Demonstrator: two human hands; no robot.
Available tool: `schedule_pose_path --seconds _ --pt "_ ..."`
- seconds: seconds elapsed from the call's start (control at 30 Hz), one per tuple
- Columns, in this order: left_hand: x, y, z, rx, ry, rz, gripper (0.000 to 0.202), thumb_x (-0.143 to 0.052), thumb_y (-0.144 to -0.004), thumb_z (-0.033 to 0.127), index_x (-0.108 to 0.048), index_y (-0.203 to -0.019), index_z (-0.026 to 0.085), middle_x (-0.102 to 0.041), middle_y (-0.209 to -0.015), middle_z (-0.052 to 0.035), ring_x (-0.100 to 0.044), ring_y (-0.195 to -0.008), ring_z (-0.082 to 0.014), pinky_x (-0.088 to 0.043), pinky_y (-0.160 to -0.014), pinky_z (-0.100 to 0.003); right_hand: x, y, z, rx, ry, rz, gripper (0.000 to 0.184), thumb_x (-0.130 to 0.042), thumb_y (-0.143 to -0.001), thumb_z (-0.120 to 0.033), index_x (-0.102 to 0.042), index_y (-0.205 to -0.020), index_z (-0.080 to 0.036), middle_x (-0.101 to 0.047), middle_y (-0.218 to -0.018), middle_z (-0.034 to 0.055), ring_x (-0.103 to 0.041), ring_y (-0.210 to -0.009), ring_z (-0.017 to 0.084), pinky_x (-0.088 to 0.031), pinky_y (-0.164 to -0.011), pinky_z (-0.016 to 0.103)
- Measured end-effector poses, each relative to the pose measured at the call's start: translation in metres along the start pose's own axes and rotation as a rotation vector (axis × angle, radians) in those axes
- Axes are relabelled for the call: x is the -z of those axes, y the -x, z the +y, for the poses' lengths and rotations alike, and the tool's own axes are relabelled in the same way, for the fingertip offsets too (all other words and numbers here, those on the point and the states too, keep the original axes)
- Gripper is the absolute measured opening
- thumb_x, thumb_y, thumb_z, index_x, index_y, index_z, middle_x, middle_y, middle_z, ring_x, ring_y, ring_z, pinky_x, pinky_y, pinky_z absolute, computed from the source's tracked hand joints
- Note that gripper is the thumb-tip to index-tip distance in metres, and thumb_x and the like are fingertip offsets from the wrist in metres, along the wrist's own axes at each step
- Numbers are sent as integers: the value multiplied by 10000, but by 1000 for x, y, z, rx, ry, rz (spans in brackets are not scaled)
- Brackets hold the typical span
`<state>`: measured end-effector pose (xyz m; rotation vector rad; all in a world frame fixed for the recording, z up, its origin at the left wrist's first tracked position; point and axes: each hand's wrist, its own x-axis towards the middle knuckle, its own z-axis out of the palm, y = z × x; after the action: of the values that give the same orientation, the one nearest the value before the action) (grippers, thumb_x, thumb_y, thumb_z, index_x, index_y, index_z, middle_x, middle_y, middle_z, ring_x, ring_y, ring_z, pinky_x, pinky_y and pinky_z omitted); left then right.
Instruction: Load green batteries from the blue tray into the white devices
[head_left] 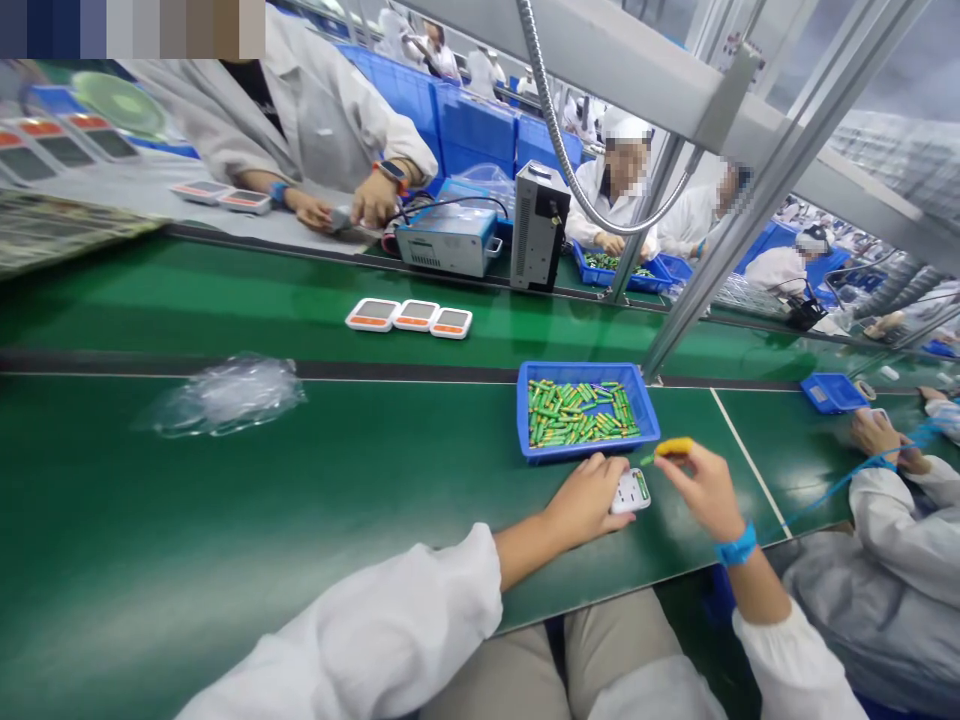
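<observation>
My left hand (589, 498) is closed around a small white device (631, 491) lying on the green mat, its open back showing green batteries. My right hand (701, 485) hovers just right of the device, pinching a green and yellow battery (670, 449) between thumb and fingers. A blue wrist strap (736, 548) circles my right wrist. Just beyond both hands sits a blue tray (525, 420) filled with several green batteries (577, 412).
Three white and orange devices (409, 317) lie in a row on the conveyor belt. A crumpled clear plastic bag (225, 395) rests at the left. Grey boxes (450, 240) stand across the belt, where a person handles a device. Another worker's hands (881, 440) are at my right.
</observation>
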<state>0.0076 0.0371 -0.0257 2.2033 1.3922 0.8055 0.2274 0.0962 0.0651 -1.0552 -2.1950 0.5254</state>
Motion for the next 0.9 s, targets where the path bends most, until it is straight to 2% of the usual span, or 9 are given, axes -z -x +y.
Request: schedule_pose_path --seconds 0.07,0.13,0.2,0.3,0.47,0.63,0.73,0.9 --pt "-1 1 -1 2 9 0 682 -986 -806 374 -554 -1303 200 -695 -1222 -107 -627 -1110 -341 -517 -951 -442 -15 40 14 -69 0 56 260 -694 -1059 -447 -786 -1164 -228 -828 -1010 78 -770 -870 243 -632 -829 371" --pt "-1 2 -2 4 18 -5 667 -972 -814 361 -550 -1307 206 -690 -1223 -103 -623 -1107 -336 -520 -950 -441 -34 66 21 -113 14 105 225 -687 -1069 -423 -782 -1123 -226 -811 -989 70 -749 -841 232 -619 -815 367" --pt "-1 3 -3 9 24 -14 648 -946 -831 342 -545 -1322 210 -681 -1225 -102 -617 -1118 -335 -524 -953 -441 -51 76 20 -128 12 143 207 -674 -1078 -403 -776 -1095 -223 -788 -961 62 -723 -806 220 -606 -781 353" --pt "1 3 -4 18 28 -25 619 -912 -851 310 -540 -1335 205 -671 -1229 -107 -612 -1135 -333 -529 -966 -442 -62 75 12 -120 -25 156 191 -679 -1081 -389 -769 -1059 -222 -763 -940 54 -691 -760 200 -589 -729 328" --pt "4 4 -3 24 56 -29 617 -909 -856 309 -545 -1345 212 -673 -1242 -105 -619 -1147 -331 -537 -970 -438 -62 70 8 -62 -83 156 171 -709 -1075 -370 -790 -1041 -223 -778 -976 64 -714 -792 198 -609 -724 321" --pt "5 5 -2 44 77 -35 641 -930 -837 291 -554 -1348 204 -673 -1241 -109 -617 -1144 -331 -539 -974 -440 -59 75 10 -27 -90 144 162 -699 -1084 -335 -825 -1053 -237 -810 -1048 89 -765 -980 243 -653 -852 377" --pt "4 5 -3 52 94 -39 640 -925 -841 298 -556 -1357 211 -675 -1251 -108 -618 -1150 -330 -540 -989 -445 -55 81 7 -21 -66 115 173 -676 -1095 -292 -831 -1165 -258 -815 -1140 100 -765 -1069 262 -656 -948 433" --pt "5 6 -2 66 111 -35 622 -917 -852 312 -566 -1355 212 -674 -1244 -111 -619 -1156 -331 -544 -996 -451 -54 92 5 4 -34 56 331 -618 -1108 -228 -771 -1394 -296 -766 -1353 119 -716 -1247 292 -633 -1069 518"
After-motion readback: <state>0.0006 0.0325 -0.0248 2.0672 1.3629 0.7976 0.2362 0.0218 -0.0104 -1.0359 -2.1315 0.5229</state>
